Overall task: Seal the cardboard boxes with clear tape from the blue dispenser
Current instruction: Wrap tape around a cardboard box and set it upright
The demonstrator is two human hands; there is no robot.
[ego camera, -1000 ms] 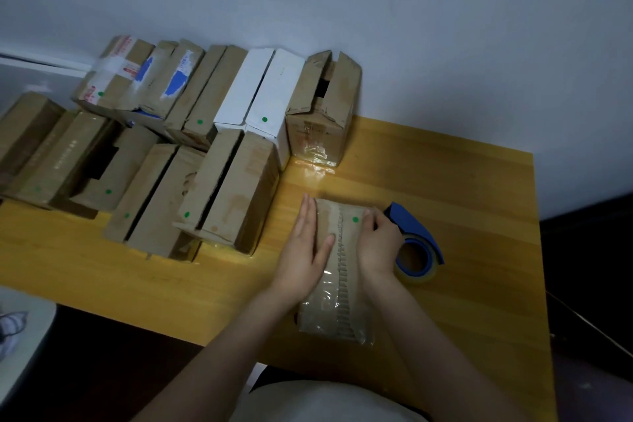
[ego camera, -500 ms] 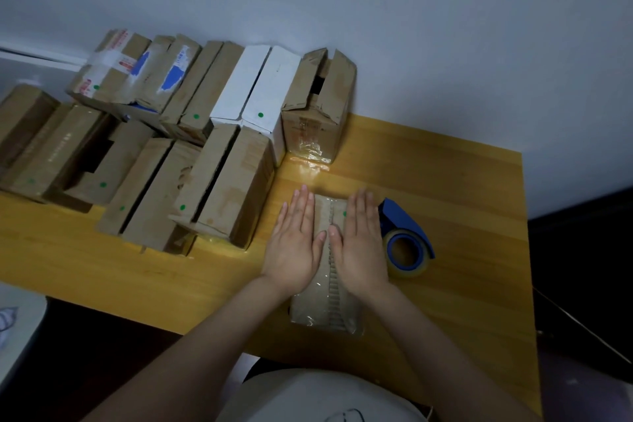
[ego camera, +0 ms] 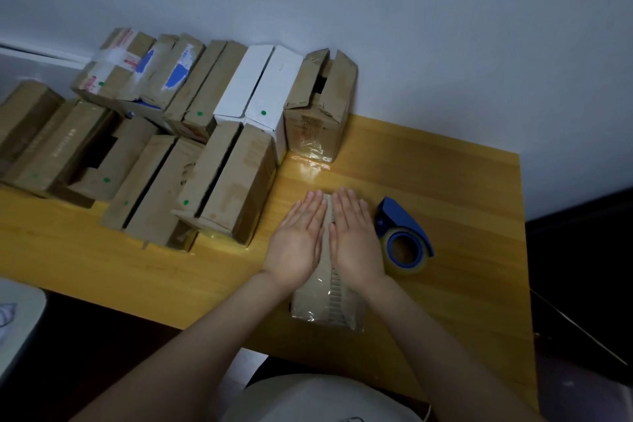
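Observation:
A small brown cardboard box [ego camera: 327,305] lies on the wooden table [ego camera: 462,188] in front of me, with shiny clear tape along its top seam. My left hand [ego camera: 299,240] and my right hand [ego camera: 354,236] press flat on its top, side by side, fingers straight and pointing away from me. They hide the far half of the box. The blue tape dispenser [ego camera: 404,233] with a roll of clear tape lies on the table just right of my right hand, untouched.
Several cardboard boxes [ego camera: 226,181] and a white one [ego camera: 258,89] are stacked at the left and against the wall; one open brown box [ego camera: 318,106] stands at the back. Bare tabletop shows to the right of the dispenser. The table's right edge [ego camera: 524,250] drops to a dark floor.
My right hand went from curled at the box's far right corner to flat on top. Both hands have slid forward along the taped seam and drawn closer together.

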